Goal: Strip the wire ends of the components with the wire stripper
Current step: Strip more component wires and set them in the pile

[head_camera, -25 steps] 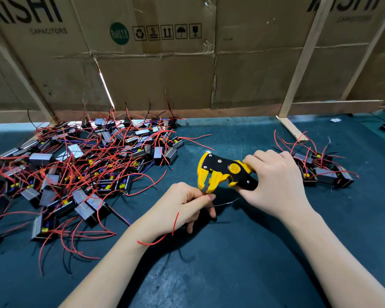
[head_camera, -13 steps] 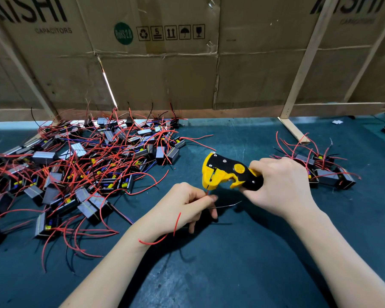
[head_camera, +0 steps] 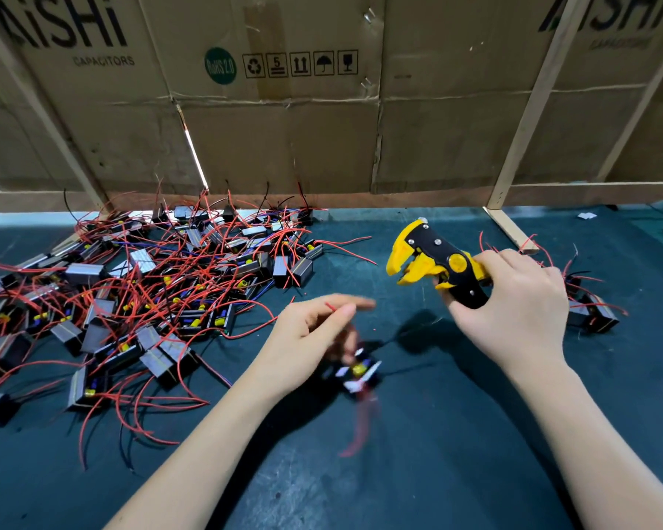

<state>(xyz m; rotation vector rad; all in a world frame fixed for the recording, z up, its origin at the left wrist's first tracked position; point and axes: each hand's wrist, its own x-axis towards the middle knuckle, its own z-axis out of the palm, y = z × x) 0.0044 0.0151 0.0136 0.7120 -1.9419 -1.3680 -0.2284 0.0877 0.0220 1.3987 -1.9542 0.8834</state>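
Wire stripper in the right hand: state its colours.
Yellow and black wire stripper, clearest in the head view.

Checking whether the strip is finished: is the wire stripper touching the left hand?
Apart. The head view shows bare green mat between the wire stripper, gripped by the right hand, and the left hand.

glossy plastic wire stripper [head_camera: 435, 262]; matt cardboard wall [head_camera: 284, 139].
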